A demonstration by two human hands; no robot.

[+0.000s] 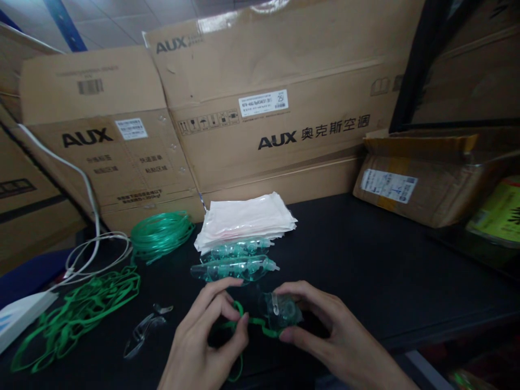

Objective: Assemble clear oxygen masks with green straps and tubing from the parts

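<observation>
The left hand [207,338] pinches a green strap [257,321]; the right hand [331,325] grasps a translucent piece [287,311] above the near middle of the black surface [374,265]. Beyond lie clear green pieces [238,268], then white packets [247,216]; left, coiled tubing [160,235].

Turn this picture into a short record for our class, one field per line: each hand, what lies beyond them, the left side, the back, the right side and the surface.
Left hand: pinches a green strap
Right hand: holds a see-through mask, strap at its edge
Beyond hands: two more masks, then white packets
Left side: green tubing, coiled; green straps, heaped; clear pieces; white cable
Back: AUX cartons
Right side: smaller carton; yellow-green item, partly out of frame
Surface: black table
</observation>
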